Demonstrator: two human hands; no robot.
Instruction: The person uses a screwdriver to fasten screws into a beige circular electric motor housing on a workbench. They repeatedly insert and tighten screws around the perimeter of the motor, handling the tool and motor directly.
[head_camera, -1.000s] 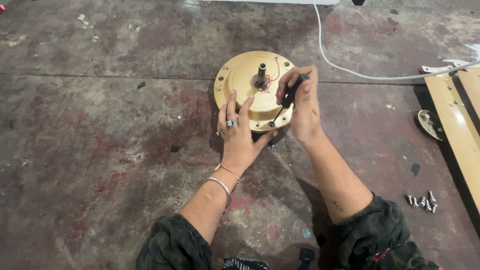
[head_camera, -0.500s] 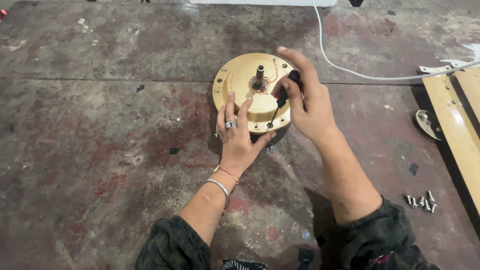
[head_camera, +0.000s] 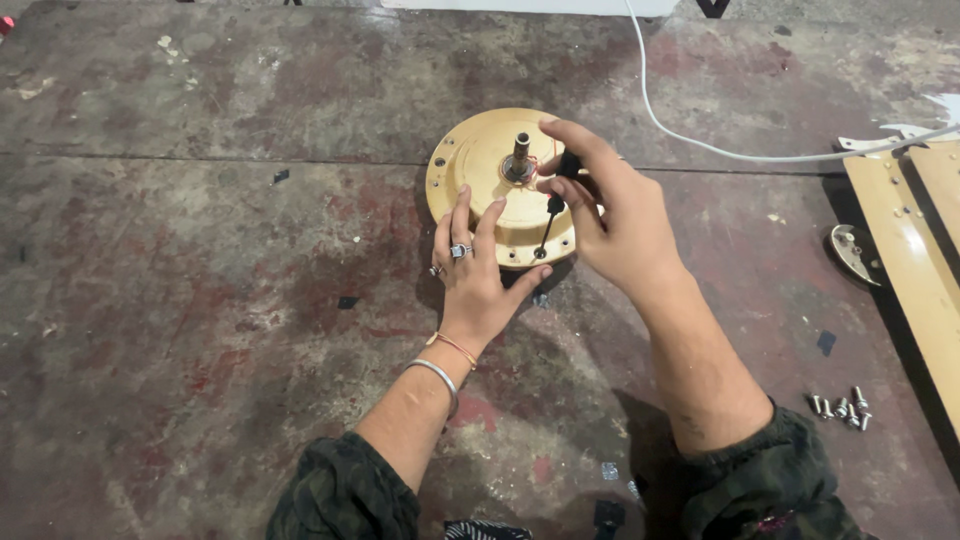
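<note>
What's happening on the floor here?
A person works on a round yellow motor housing lying on a stained concrete floor. The left hand presses on its near edge, while the right hand holds a black screwdriver with its tip at a rim screw hole. Loose screws lie to the right.

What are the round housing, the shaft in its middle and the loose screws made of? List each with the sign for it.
Round housing: probably metal painted cream-gold, with an even matte coat and drilled rim holes.
Shaft: bare steel by its look, grey and dully shiny.
Loose screws: bright metal, likely plated steel, glinting silver on the floor.
The left hand rests on the housing.
</note>
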